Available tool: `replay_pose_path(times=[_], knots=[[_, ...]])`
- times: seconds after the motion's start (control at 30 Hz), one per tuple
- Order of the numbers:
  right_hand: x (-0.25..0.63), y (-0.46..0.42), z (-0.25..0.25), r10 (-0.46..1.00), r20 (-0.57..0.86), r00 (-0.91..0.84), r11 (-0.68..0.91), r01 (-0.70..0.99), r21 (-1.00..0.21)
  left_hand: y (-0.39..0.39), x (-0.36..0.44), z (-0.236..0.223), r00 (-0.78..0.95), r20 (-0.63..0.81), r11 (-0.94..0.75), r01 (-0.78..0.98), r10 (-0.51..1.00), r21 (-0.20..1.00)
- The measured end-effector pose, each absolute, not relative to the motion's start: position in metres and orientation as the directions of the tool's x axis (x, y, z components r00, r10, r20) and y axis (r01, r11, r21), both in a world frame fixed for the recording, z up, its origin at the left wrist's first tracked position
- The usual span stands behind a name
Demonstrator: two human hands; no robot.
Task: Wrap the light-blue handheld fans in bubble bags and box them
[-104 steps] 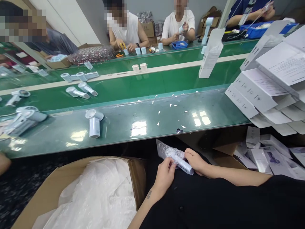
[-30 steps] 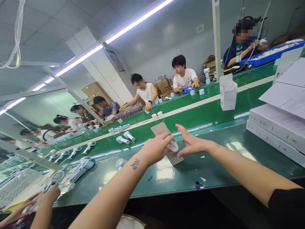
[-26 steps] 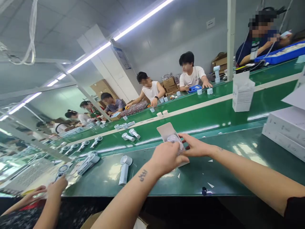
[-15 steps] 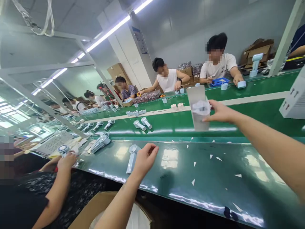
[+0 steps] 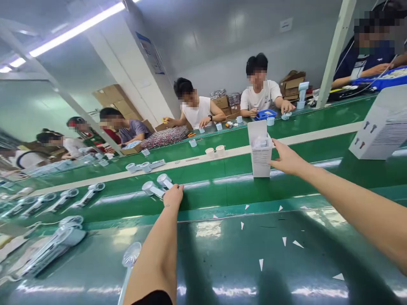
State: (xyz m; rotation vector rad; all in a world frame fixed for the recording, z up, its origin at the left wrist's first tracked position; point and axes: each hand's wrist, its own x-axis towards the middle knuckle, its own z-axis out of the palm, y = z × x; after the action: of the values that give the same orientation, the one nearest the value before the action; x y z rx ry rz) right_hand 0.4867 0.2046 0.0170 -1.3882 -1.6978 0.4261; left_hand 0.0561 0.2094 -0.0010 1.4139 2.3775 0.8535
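Note:
My left hand reaches over the green conveyor belt, fingers closed at the handle ends of two pale-blue handheld fans lying side by side. The nearer fan and the farther fan show their round heads; my fingers hide part of the handles. My right hand is at the right side of an open white box, with thumb and forefinger apart at its edge. This box stands upright on the belt, its flap raised and a wrapped thing showing in its mouth.
Another white box stands at the right. Several fans lie along the belt, and one fan is under my left forearm. White paper scraps dot the near ledge. Co-workers sit across the belt.
My right hand has brought the white box down onto the belt, and its fingers have spread. My left hand has moved from above the ledge forward to the two fans.

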Motion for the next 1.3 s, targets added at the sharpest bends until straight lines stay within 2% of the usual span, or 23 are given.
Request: replay_pose_path(times=[0.03,0.1,0.17,0.23,0.27,0.3,0.37,0.47,0.53,0.57,0.6,0.63,0.7,0.77,0.87,0.97,1.17,1.3], knots=[[0.476,0.19,0.024,0.914,0.398,0.08,0.268,0.617,-0.74,0.206,0.06,0.002,-0.51,0.101,0.339,0.695,0.854,0.634],[0.445,0.157,0.036,0.96,0.255,0.117,0.158,0.524,-0.837,0.185,0.072,0.008,-0.541,0.13,0.294,0.624,0.831,0.724],[0.408,0.125,0.044,0.999,0.04,0.002,0.037,0.346,-0.938,0.144,0.093,0.012,-0.585,0.134,0.253,0.531,0.8,0.809],[0.369,0.094,0.048,0.969,-0.185,-0.164,-0.17,0.102,-0.98,0.081,0.122,0.013,-0.63,0.12,0.215,0.43,0.768,0.877],[0.349,0.079,0.047,0.921,-0.286,-0.265,-0.3,-0.015,-0.954,0.044,0.139,0.012,-0.631,0.115,0.171,0.373,0.767,0.912],[0.329,0.063,0.046,0.855,-0.362,-0.37,-0.428,-0.113,-0.896,0.006,0.157,0.01,-0.585,0.135,0.011,0.239,0.799,0.971],[0.293,0.027,0.04,0.731,-0.423,-0.535,-0.606,-0.225,-0.763,-0.069,0.189,0.002,-0.492,0.165,-0.168,0.038,0.855,0.985],[0.256,-0.033,0.028,0.716,-0.381,-0.585,-0.63,-0.306,-0.713,-0.168,0.196,-0.02,-0.392,0.148,-0.158,0.007,0.908,0.987],[0.245,-0.071,0.018,0.672,-0.357,-0.649,-0.638,-0.263,-0.724,-0.224,0.162,-0.042,-0.46,0.048,-0.002,0.1,0.887,0.995],[0.243,-0.089,0.012,0.615,-0.355,-0.704,-0.657,-0.209,-0.724,-0.249,0.136,-0.054,-0.578,-0.034,0.159,0.168,0.816,0.973],[0.242,-0.104,0.006,0.538,-0.37,-0.757,-0.685,-0.138,-0.715,-0.269,0.106,-0.066,-0.716,-0.122,0.377,0.208,0.687,0.902],[0.241,-0.118,-0.001,0.454,-0.397,-0.798,-0.716,-0.062,-0.695,-0.286,0.076,-0.079,-0.799,-0.147,0.478,0.191,0.584,0.857],[0.238,-0.142,-0.015,0.328,-0.469,-0.82,-0.77,0.055,-0.635,-0.305,0.027,-0.106,-0.863,-0.181,0.593,0.159,0.471,0.79],[0.235,-0.161,-0.029,0.273,-0.542,-0.795,-0.816,0.108,-0.568,-0.308,0.002,-0.132,-0.869,-0.224,0.667,0.15,0.44,0.73],[0.236,-0.177,-0.045,0.22,-0.632,-0.743,-0.868,0.146,-0.474,-0.301,0.005,-0.163,-0.842,-0.283,0.724,0.17,0.459,0.669],[0.252,-0.18,-0.054,0.226,-0.69,-0.687,-0.889,0.145,-0.435,-0.298,0.023,-0.174,-0.809,-0.286,0.705,0.208,0.514,0.678],[0.28,-0.173,-0.059,0.209,-0.765,-0.608,-0.908,0.169,-0.382,-0.333,0.018,-0.145,-0.759,-0.228,0.547,0.195,0.609,0.814],[0.263,-0.183,-0.061,0.167,-0.779,-0.605,-0.926,0.175,-0.335,-0.375,-0.025,-0.12,-0.776,-0.268,0.581,0.15,0.57,0.8]])
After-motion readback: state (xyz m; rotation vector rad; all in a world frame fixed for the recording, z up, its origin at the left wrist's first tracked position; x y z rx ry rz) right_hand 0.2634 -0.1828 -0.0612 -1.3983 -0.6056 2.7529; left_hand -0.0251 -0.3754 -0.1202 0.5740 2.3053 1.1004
